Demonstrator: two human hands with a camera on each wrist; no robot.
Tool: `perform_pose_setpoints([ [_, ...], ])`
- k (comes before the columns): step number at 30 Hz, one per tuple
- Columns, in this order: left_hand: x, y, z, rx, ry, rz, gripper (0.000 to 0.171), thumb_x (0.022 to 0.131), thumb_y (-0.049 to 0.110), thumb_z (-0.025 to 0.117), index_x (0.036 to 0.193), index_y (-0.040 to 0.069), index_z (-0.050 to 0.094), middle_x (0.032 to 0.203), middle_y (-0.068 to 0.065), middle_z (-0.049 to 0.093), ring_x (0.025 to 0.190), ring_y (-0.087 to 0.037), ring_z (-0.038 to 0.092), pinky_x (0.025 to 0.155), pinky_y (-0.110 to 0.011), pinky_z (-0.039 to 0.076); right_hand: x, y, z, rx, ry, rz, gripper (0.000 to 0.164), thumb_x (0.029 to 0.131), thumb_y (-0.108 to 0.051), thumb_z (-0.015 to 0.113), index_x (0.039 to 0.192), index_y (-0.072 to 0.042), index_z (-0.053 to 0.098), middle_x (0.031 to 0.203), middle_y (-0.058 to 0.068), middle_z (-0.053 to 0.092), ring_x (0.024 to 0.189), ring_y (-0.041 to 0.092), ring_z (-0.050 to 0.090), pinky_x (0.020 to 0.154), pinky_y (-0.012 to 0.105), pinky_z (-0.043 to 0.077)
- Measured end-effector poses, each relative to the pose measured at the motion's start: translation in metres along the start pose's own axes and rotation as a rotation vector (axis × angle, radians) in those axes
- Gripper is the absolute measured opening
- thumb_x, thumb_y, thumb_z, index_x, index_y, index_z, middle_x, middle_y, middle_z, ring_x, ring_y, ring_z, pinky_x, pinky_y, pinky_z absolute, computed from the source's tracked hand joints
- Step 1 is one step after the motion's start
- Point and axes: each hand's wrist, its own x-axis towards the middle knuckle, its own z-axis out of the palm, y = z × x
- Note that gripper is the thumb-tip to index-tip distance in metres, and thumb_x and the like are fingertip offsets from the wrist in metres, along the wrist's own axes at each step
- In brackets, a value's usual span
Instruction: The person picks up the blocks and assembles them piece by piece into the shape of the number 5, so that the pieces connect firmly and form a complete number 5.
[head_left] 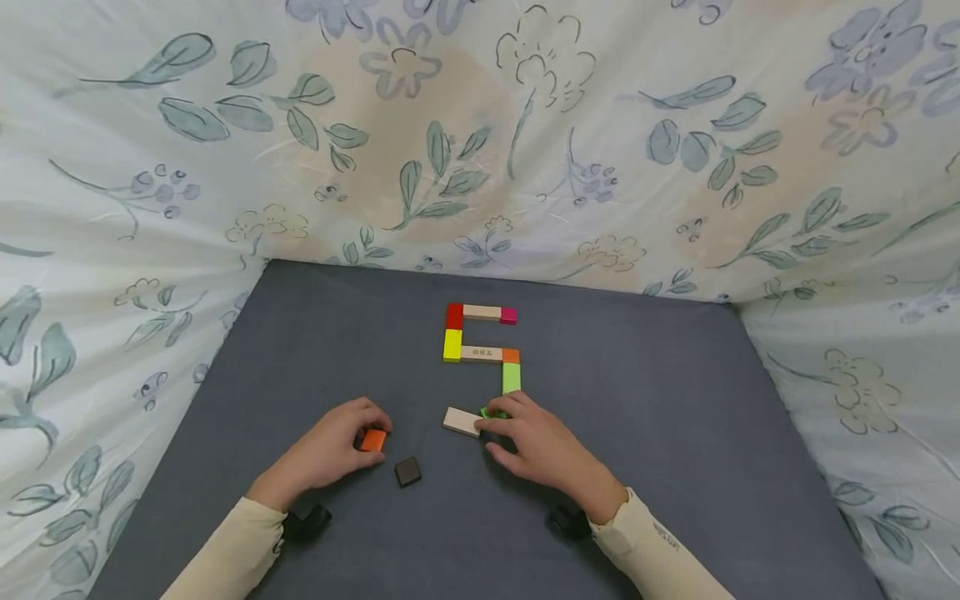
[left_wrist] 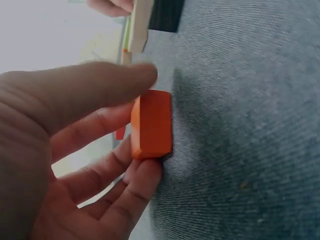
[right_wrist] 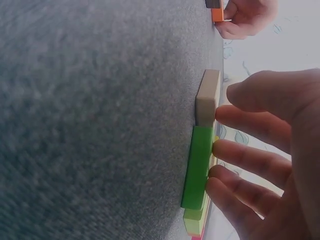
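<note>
My left hand (head_left: 333, 437) pinches an orange block (left_wrist: 155, 122) at the table surface, thumb on one end and fingertips at the other. My right hand (head_left: 543, 442) has its fingertips against a green block (right_wrist: 197, 167) and the near end of a plain wooden block (head_left: 460, 421); its thumb stands apart from both. Part of the green block is hidden under the fingers in the head view. The wooden block lies slanted, its end close to the green one. Between the hands lies a dark square block (head_left: 408, 472), nearer the left hand.
Beyond the right hand, blocks form a bent line: magenta (head_left: 509, 316), wooden (head_left: 482, 312), red (head_left: 454, 316), yellow (head_left: 452, 345), lettered wooden (head_left: 482, 354), small orange (head_left: 511, 356) and light green (head_left: 512, 377). Flowered cloth (head_left: 450, 125) surrounds the dark grey table (head_left: 637, 375).
</note>
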Motion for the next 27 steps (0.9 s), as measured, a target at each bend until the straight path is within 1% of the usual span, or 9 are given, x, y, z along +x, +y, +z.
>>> perform_pose_setpoints([
  [6, 0.002, 0.000, 0.000, 0.026, 0.015, 0.026, 0.029, 0.088, 0.004, 0.091, 0.112, 0.013, 0.076, 0.108, 0.005, 0.065, 0.092, -0.014, 0.060, 0.082, -0.040, 0.056, 0.000, 0.001, -0.001, -0.015, 0.017, -0.018, 0.032, 0.099, -0.025, 0.082, 0.130, -0.019, 0.081, 0.132, 0.003, 0.065, 0.125, 0.022, 0.057, 0.096, 0.042, 0.059],
  [9, 0.004, -0.001, -0.001, 0.039, 0.008, 0.039, 0.030, 0.087, 0.003, 0.091, 0.111, 0.013, 0.076, 0.109, 0.005, 0.065, 0.094, -0.015, 0.061, 0.084, -0.042, 0.057, 0.000, 0.000, -0.002, -0.011, 0.014, -0.016, 0.032, 0.099, -0.024, 0.082, 0.131, -0.018, 0.081, 0.132, 0.003, 0.065, 0.126, 0.022, 0.057, 0.098, 0.042, 0.058],
  [12, 0.009, -0.001, -0.002, 0.051, -0.006, 0.028, 0.030, 0.087, 0.003, 0.091, 0.111, 0.014, 0.076, 0.111, 0.006, 0.065, 0.096, -0.016, 0.061, 0.086, -0.042, 0.057, 0.000, 0.000, -0.002, -0.006, 0.010, -0.014, 0.032, 0.099, -0.024, 0.081, 0.131, -0.017, 0.081, 0.133, 0.004, 0.065, 0.127, 0.022, 0.056, 0.099, 0.042, 0.058],
  [16, 0.017, 0.002, -0.005, 0.048, -0.015, 0.035, 0.030, 0.087, 0.002, 0.091, 0.109, 0.014, 0.076, 0.112, 0.004, 0.065, 0.099, -0.019, 0.061, 0.088, -0.044, 0.057, -0.001, -0.001, -0.002, 0.002, 0.007, -0.011, 0.032, 0.100, -0.024, 0.081, 0.131, -0.017, 0.081, 0.133, 0.005, 0.065, 0.128, 0.023, 0.056, 0.100, 0.043, 0.057],
  [22, 0.034, 0.006, -0.008, 0.039, -0.028, 0.070, 0.030, 0.087, 0.000, 0.090, 0.110, 0.014, 0.077, 0.113, 0.003, 0.065, 0.099, -0.020, 0.061, 0.089, -0.045, 0.058, -0.003, -0.001, 0.000, 0.001, 0.010, -0.009, 0.033, 0.099, -0.023, 0.081, 0.132, -0.016, 0.080, 0.133, 0.006, 0.065, 0.128, 0.024, 0.056, 0.100, 0.044, 0.057],
  [27, 0.049, 0.010, -0.008, 0.044, -0.064, 0.059, 0.029, 0.089, 0.001, 0.089, 0.112, 0.013, 0.077, 0.114, 0.003, 0.065, 0.099, -0.018, 0.060, 0.091, -0.043, 0.057, -0.003, -0.001, 0.001, -0.001, 0.009, -0.007, 0.033, 0.100, -0.023, 0.081, 0.132, -0.018, 0.080, 0.133, 0.005, 0.065, 0.128, 0.023, 0.056, 0.100, 0.043, 0.057],
])
